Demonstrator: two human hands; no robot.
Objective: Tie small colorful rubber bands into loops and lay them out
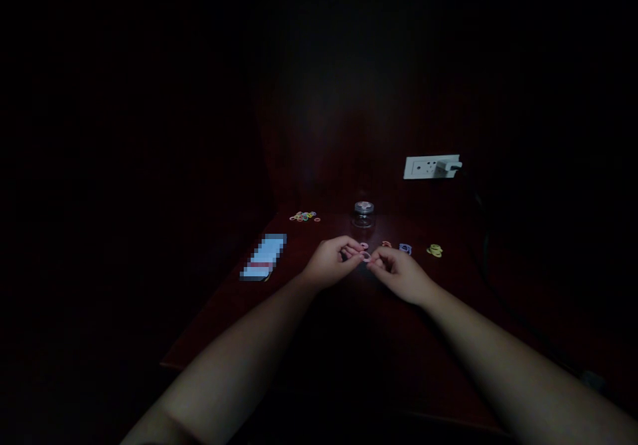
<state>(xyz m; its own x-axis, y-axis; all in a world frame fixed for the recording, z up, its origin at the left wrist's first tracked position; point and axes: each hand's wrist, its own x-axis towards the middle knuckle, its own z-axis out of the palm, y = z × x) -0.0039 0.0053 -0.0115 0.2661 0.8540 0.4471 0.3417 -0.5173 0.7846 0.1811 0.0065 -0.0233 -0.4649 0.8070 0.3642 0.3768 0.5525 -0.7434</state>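
Note:
Between my two hands is a small pink ring (366,257), which looks like a hair tie. My left hand (335,259) pinches its left side and my right hand (401,273) pinches its right side. Just behind it, more pink hair ties (363,246) lie on the table. Past my right hand's fingers sit small groups of orange hair ties (387,244), blue-purple hair ties (405,249) and yellow hair ties (435,251). A loose pile of mixed-colour hair ties (303,216) lies at the back left.
A clear round container (363,214) stands at the back of the dark red table (309,339). To the left lies a phone (264,257) with its screen lit and blurred. A wall socket (429,167) with a plugged-in charger (450,165) is at the right, and a dark cable (493,289) runs down there.

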